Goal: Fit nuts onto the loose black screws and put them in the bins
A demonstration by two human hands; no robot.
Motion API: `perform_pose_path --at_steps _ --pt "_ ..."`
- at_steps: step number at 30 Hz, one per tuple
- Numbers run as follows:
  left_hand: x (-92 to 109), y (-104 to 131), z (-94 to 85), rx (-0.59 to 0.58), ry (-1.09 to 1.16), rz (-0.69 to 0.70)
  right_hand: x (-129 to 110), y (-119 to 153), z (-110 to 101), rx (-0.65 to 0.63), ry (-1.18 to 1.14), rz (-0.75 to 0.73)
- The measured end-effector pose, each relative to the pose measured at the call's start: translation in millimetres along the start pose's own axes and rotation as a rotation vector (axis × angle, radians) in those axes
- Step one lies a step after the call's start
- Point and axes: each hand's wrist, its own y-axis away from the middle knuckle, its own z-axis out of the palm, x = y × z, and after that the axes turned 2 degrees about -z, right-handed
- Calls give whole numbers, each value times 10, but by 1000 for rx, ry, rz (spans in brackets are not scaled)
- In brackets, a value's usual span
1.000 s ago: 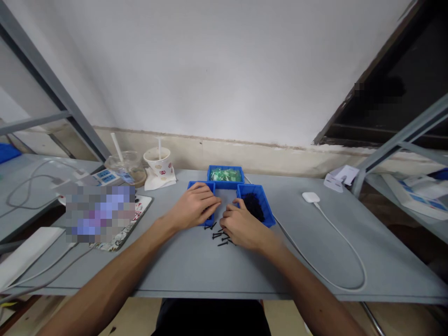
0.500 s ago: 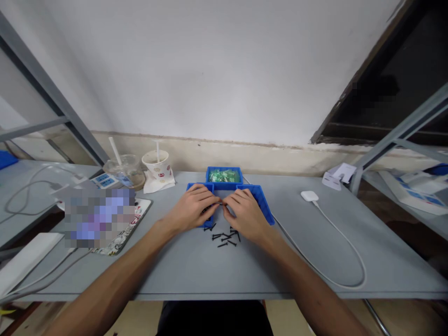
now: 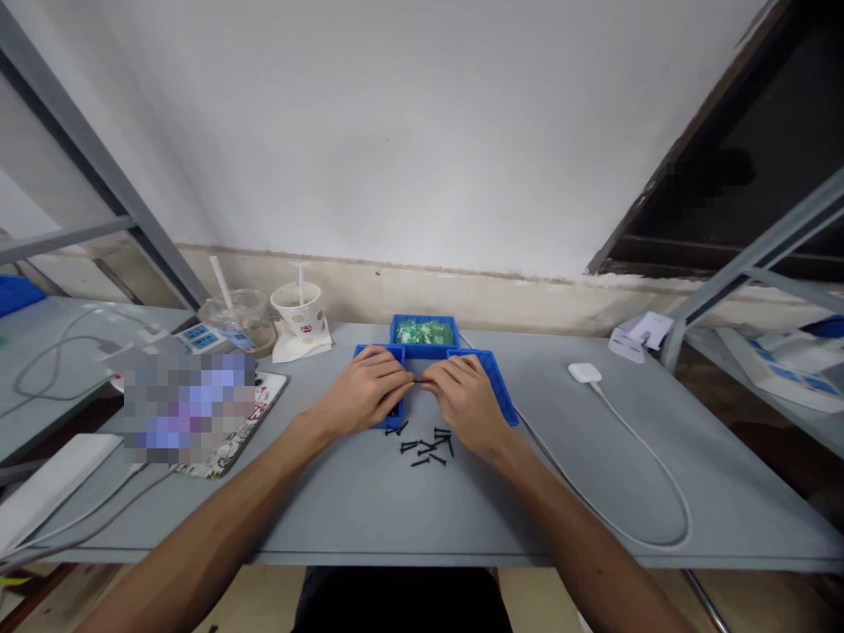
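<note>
At the front left corner of the bench (image 3: 356,505) lies a long white box (image 3: 62,483), with pale cables beside it. Next comes a patterned pad (image 3: 247,432), and behind it, towards the back left corner, a power strip (image 3: 200,337). A clear cup (image 3: 254,330) and a paper cup (image 3: 298,314), each with a straw, stand near the back edge, the paper cup on a napkin (image 3: 300,349).

Midway along the bench, the left hand (image 3: 362,387) lies over the left blue tray (image 3: 362,350); its fingertips nearly meet those of the right hand (image 3: 465,400). Both hands pinch a small dark piece (image 3: 418,381) between them, probably a screw. Loose black screws (image 3: 425,450) lie just in front, towards the front edge. The back blue tray (image 3: 424,352) holds green packets (image 3: 425,332); the right blue tray (image 3: 502,393) sits beside the right hand. Farther right are a white charger (image 3: 584,373) with its looping cord (image 3: 650,457) and a folded white card (image 3: 638,338) near the back right corner.

The box is cut off at the left, and blurred squares mask much of the pad. The left hand covers most of its tray's inside, the right hand hides much of the right tray, and the pinched piece barely shows.
</note>
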Motion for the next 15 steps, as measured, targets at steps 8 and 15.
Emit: perform_pose_path --at_steps 8,15 --pt "-5 -1 -7 3 2 3 -5 -1 -14 -10 -42 22" --pt "0 0 1 5 16 -3 5 1 -3 -30 -25 10"
